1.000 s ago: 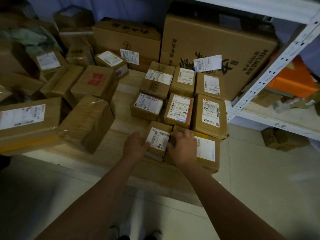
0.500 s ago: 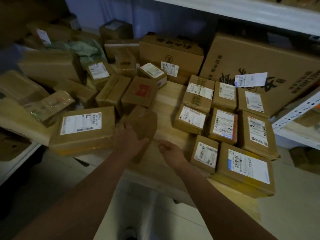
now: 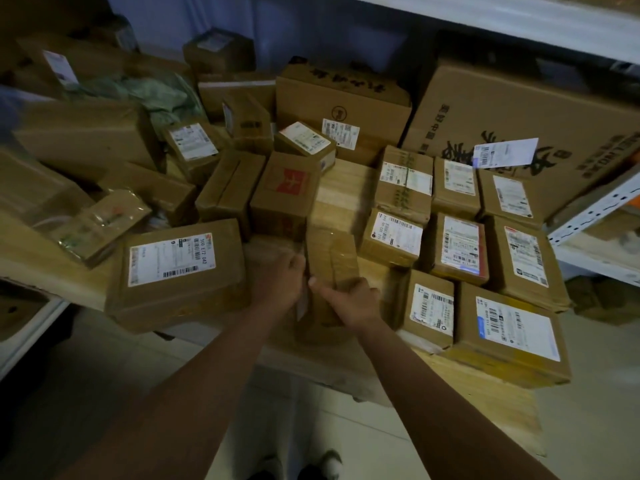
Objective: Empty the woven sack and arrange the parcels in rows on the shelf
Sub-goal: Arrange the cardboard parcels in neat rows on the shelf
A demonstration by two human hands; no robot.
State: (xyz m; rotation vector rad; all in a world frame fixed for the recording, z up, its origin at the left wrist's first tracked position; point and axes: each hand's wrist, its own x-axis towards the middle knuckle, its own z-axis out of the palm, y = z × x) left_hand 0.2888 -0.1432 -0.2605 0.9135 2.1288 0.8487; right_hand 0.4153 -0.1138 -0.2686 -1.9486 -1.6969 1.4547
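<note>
left hand (image 3: 277, 282) and right hand (image 3: 349, 299) both grasping a taped brown parcel (image 3: 330, 261) at frame centre on the wooden shelf (image 3: 346, 195); labelled parcel rows (image 3: 460, 247) at 3 o'clock.

Both your hands grip one taped brown parcel (image 3: 330, 261) at the wooden shelf's (image 3: 343, 199) front edge.

Your left hand (image 3: 277, 282) holds its left side, your right hand (image 3: 349, 299) its near end. To the right, labelled parcels (image 3: 459, 245) lie in neat rows; to the left, boxes (image 3: 173, 268) lie jumbled.
</note>
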